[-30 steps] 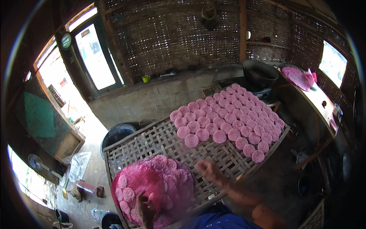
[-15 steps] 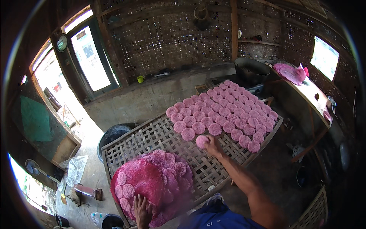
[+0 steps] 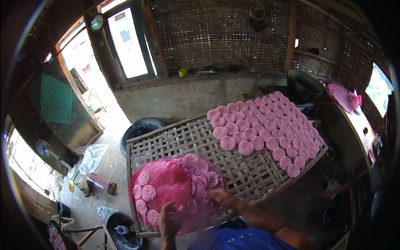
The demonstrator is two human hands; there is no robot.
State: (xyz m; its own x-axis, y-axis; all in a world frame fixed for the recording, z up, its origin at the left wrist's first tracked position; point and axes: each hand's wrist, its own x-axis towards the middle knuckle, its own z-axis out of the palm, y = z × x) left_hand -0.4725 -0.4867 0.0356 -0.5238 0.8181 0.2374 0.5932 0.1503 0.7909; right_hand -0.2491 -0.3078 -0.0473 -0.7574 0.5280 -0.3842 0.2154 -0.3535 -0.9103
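My left hand [image 3: 168,217] hovers at the front edge of a pile of pink round cakes [image 3: 200,168], which look like thin lacy noodle discs. Its fingers are bent and apart, and I see nothing in them. A deep pink sheet or mat [image 3: 166,183] covers part of the pile, with a few loose discs [image 3: 148,193] on it. My right hand [image 3: 220,198] is over the pile's right side; its fingers are blurred, so whether it holds anything is unclear. Farther right, many pink discs lie in close rows [image 3: 266,125] on a woven bamboo rack [image 3: 179,143].
A large dark tub [image 3: 143,127] stands behind the rack's left corner. Another tub [image 3: 125,233] with a jug is on the floor at front left. A black wok [image 3: 306,85] sits at the back right, near a side table [image 3: 354,125]. A fan [image 3: 43,148] stands at left.
My right hand has set a pink disc at the front of the rows and moved back to the pile. My left hand has lifted off the sheet. The view has shifted left.
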